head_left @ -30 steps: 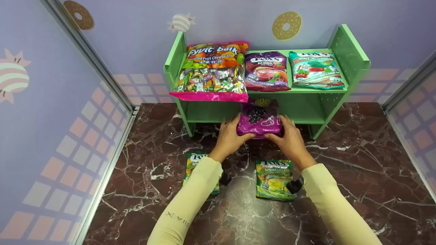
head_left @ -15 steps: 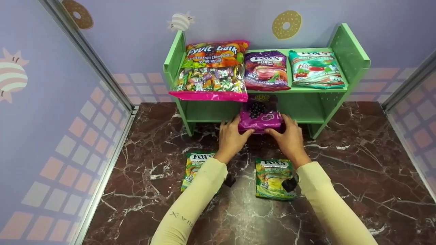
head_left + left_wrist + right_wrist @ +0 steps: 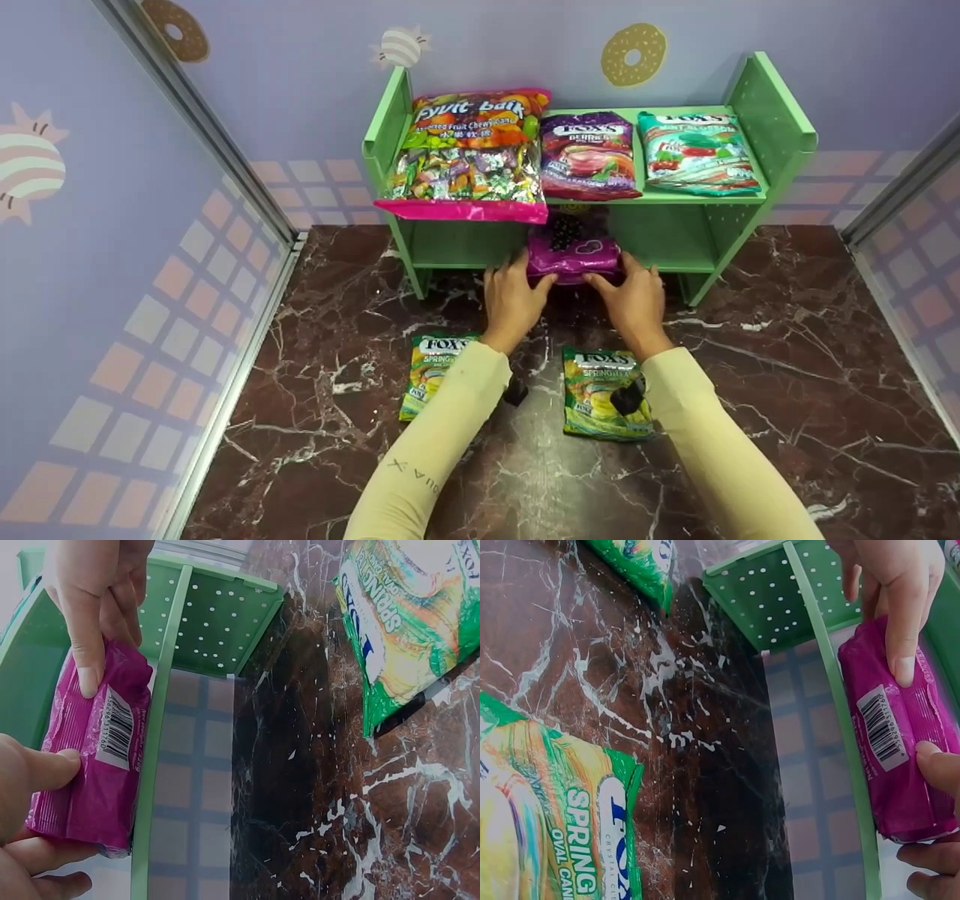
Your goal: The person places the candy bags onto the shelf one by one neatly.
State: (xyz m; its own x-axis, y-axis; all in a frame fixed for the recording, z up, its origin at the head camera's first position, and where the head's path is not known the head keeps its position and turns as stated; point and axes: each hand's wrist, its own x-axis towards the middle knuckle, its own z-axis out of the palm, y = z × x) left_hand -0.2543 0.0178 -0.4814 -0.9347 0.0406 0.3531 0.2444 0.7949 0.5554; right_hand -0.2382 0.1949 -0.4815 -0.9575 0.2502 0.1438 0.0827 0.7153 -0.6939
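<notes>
Between both hands is a glossy purple candy bag (image 3: 574,256) with a dark berry picture, lying partly inside the lower level of a green shelf (image 3: 671,232). My left hand (image 3: 516,304) grips its left side, and my right hand (image 3: 634,304) grips the right side, with both thumbs on the near end. A barcode on that end of the purple bag (image 3: 105,742) shows in the left wrist view. The bag's far end is hidden under the upper level. In the right wrist view, the same bag (image 3: 900,757) lies just behind the shelf's front edge.
On the upper level lie a large fruit chew bag (image 3: 469,157), a purple berries bag (image 3: 589,157) and a teal mint bag (image 3: 697,154). Two green candy bags, one left (image 3: 431,371) and one right (image 3: 600,394), lie on the marble floor (image 3: 787,360). Walls enclose the sides.
Both hands have pushed the purple candy bag forward, deeper into the lower shelf level, so less of it shows. The other bags have stayed in place.
</notes>
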